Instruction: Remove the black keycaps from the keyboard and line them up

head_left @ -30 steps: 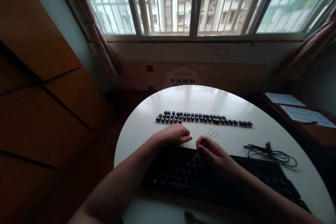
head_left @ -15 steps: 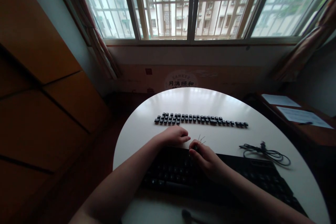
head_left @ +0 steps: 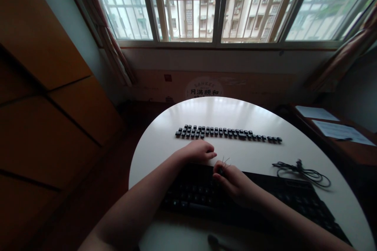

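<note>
A black keyboard (head_left: 200, 208) lies across the near part of the round white table. At its back edge my left hand (head_left: 202, 150) rests palm down with curled fingers; whatever they may hold is hidden. My right hand (head_left: 231, 178) is closed above the middle of the keyboard around a wire keycap puller (head_left: 225, 161). The puller's thin wire ends stick up out of the fist, and a small dark part shows between thumb and fingers. Beyond both hands, several black keycaps (head_left: 216, 131) stand in rows on the table.
A coiled black cable (head_left: 303, 172) lies behind the keyboard on the right. Near the front edge is a dark, blurred brush-like object (head_left: 213, 240). The white table (head_left: 165, 141) has a curved edge. Papers (head_left: 341, 131) and a pen lie on a brown side table.
The view has shifted slightly, so the table and its contents sit a little further right. Both hands keep nearly the same pose, and the puller stays in my right hand.
</note>
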Motion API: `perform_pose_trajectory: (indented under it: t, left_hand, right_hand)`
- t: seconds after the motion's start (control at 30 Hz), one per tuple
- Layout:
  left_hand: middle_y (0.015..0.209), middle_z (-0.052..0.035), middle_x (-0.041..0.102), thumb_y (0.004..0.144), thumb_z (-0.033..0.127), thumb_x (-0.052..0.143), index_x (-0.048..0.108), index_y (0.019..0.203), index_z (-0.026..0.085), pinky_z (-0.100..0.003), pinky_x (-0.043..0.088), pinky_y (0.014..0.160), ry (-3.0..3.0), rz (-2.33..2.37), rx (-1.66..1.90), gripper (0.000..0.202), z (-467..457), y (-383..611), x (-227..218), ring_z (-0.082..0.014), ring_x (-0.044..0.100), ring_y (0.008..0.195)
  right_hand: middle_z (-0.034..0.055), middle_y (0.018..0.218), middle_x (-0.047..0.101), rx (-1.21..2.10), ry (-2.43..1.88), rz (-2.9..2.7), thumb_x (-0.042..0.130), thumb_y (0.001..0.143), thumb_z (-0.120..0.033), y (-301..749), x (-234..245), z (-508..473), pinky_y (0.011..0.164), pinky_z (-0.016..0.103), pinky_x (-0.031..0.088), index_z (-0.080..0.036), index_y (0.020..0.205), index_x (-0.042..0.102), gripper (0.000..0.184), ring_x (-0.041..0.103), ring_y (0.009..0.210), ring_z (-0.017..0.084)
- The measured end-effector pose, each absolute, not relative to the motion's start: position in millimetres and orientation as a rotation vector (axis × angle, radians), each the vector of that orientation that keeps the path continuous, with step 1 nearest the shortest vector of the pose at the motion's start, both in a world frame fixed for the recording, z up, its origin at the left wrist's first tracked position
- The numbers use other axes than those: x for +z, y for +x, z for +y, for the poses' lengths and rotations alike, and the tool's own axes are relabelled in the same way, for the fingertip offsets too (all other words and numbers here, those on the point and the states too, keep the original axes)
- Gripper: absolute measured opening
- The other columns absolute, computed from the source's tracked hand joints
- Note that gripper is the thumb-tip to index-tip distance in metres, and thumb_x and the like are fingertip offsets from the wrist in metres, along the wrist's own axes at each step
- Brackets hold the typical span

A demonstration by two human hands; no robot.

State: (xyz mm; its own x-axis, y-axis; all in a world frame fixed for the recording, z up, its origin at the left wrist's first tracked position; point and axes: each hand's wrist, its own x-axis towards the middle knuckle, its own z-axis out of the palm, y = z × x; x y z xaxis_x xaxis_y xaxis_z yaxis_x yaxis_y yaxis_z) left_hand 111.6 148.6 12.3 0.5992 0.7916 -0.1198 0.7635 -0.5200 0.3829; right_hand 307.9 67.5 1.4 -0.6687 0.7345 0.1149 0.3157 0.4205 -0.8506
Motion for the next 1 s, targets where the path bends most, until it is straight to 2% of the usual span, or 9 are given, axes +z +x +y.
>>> perform_pose_trajectory:
  t: [0.4,0.57,0.7,0.83,1.0]
  left_hand:
    - [0.065,-0.0011,0.063,0.089,0.041,0.058,0.069,0.071,0.022,-0.028,0.031,0.055,2.411,1.279,0.135,0.028,148,111,10,-0.016,0.051,0.058]
    - [0.065,-0.0015,0.063,0.089,0.042,0.057,0.068,0.07,0.022,-0.028,0.032,0.057,2.434,1.27,0.143,0.029,148,110,9,-0.0161,0.05,0.057]
    - [0.068,-0.002,0.065,0.09,0.045,0.054,0.069,0.072,0.023,-0.028,0.033,0.059,2.451,1.282,0.13,0.032,148,110,9,-0.017,0.052,0.06]
    - [0.07,-0.0027,0.067,0.095,0.048,0.043,0.067,0.073,0.021,-0.027,0.035,0.06,2.394,1.247,0.158,0.042,150,110,8,-0.0172,0.055,0.062]
    - [0.075,-0.0048,0.066,0.101,0.043,0.024,0.065,0.075,0.017,-0.026,0.041,0.069,2.233,1.044,0.336,0.055,149,110,13,-0.0172,0.058,0.071]
  right_hand:
    - [-0.002,0.067,0.057,0.845,-0.799,-2.459,0.054,0.094,-0.03,303,0,57,0.053,0.024,0.027,-0.022,0.085,0.05,0.012,0.044,0.053,0.013]
    - [-0.0028,0.065,0.052,0.948,-0.8,-2.266,0.051,0.097,-0.034,309,-9,59,0.055,0.025,0.032,-0.022,0.09,0.051,0.014,0.043,0.054,0.013]
    - [-0.0058,0.06,0.041,1.07,-0.844,-1.736,0.043,0.101,-0.045,311,-13,65,0.048,0.024,0.03,-0.023,0.088,0.046,0.026,0.037,0.049,0.012]
    - [-0.009,0.055,0.038,1.155,-0.872,-1.397,0.044,0.1,-0.051,309,-16,75,0.04,0.021,0.026,-0.024,0.092,0.043,0.028,0.035,0.042,0.01]
    - [-0.0074,0.061,0.041,1.202,-0.891,-1.44,0.049,0.099,-0.045,310,-22,82,0.043,0.021,0.033,-0.023,0.099,0.048,0.022,0.041,0.048,0.011]
